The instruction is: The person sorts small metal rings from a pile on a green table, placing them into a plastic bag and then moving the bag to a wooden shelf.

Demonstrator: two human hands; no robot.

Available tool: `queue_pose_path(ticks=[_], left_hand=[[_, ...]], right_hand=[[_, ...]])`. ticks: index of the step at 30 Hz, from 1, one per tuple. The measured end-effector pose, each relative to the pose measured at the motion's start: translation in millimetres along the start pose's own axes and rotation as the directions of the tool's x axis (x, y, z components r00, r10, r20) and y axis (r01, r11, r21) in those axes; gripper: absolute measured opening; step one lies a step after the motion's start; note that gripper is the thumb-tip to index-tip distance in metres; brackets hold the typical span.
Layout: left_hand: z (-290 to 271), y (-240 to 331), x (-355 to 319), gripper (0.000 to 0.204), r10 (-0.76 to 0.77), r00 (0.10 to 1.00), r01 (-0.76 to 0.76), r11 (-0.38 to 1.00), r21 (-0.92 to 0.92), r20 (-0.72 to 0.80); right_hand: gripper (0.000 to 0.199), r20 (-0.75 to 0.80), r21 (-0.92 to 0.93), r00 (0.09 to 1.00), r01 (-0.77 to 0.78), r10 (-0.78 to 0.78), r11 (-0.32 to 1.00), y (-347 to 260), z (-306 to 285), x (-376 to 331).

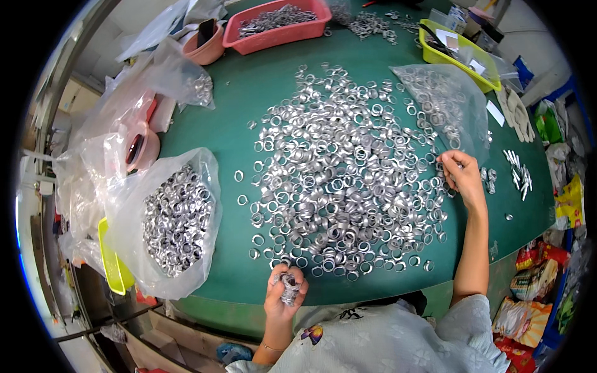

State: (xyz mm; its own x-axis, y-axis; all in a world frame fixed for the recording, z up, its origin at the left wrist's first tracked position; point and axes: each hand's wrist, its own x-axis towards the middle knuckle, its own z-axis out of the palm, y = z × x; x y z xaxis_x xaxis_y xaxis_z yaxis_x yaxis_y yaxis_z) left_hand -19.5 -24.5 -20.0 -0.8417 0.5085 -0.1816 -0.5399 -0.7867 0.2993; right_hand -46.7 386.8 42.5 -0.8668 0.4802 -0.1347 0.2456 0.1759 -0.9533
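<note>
Covering much of the tabletop [233, 127]: metal rings [348, 168] in a broad heap, dense at the middle, thinning to loose pieces around the edges.
Tabletop: dark green, smooth, bare to the left of the heap and along the near edge.
Far side: pink tray [280, 41] full of small metal pieces; to its left, pink tub [202, 55] with a dark object inside.
Far right: yellow basket [430, 56] of mixed items; near it, pale gloves [517, 115].
Right side: short white rods [520, 175] in a loose group; beyond the tabletop, brightly coloured packages [532, 280].
Left side: pink scoop [148, 149] beside crumpled clear plastic sheeting [93, 155]; nearer, yellow-green bin [112, 261].
2 plastic bags: left bag [127, 248] milky, packed with rings; right bag [472, 118] translucent, lying over a thinner layer of rings.
Metal rings: silvery grey, narrow bands with round openings, bright highlights; some flat, some on edge, many overlapping.
Left hand [275, 303]: at the near edge of the heap, fingers curled tightly around a clump of rings.
Right hand [465, 177]: at the right edge of the heap, fingers bent, thumb and fingertips close together; cannot tell whether pinching a ring.
</note>
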Motion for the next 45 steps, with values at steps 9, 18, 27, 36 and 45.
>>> queue_pose_path(ticks=[9,18,27,36,45], left_hand=[[0.7,-1.0,-2.3,0.028,0.074,0.997,-0.079,0.976,-0.201,-0.033],[-0.1,3.4,-2.4,0.030,0.107,0.994,-0.104,0.960,-0.260,-0.004],[-4.2,-0.8,-1.0,0.038,0.101,0.995,-0.097,0.983,-0.153,0.013],[-1.5,-0.4,0.8,0.033,0.082,0.997,-0.082,0.987,-0.138,0.001],[-0.7,-0.2,1.0,0.032,0.082,0.997,-0.083,0.987,-0.134,-0.008]], right_hand=[[0.017,0.060,-0.098,0.995,0.088,-0.082,0.991,10.7,5.2,3.4],[0.019,0.068,-0.100,0.996,0.063,-0.056,0.993,9.1,7.0,2.9],[0.019,0.060,-0.092,0.998,0.020,-0.015,0.996,5.8,7.6,2.5],[0.019,0.060,-0.065,0.998,0.001,0.003,0.998,8.4,7.4,3.5],[0.019,0.038,-0.047,0.999,0.009,-0.007,0.999,9.5,11.9,3.9]])
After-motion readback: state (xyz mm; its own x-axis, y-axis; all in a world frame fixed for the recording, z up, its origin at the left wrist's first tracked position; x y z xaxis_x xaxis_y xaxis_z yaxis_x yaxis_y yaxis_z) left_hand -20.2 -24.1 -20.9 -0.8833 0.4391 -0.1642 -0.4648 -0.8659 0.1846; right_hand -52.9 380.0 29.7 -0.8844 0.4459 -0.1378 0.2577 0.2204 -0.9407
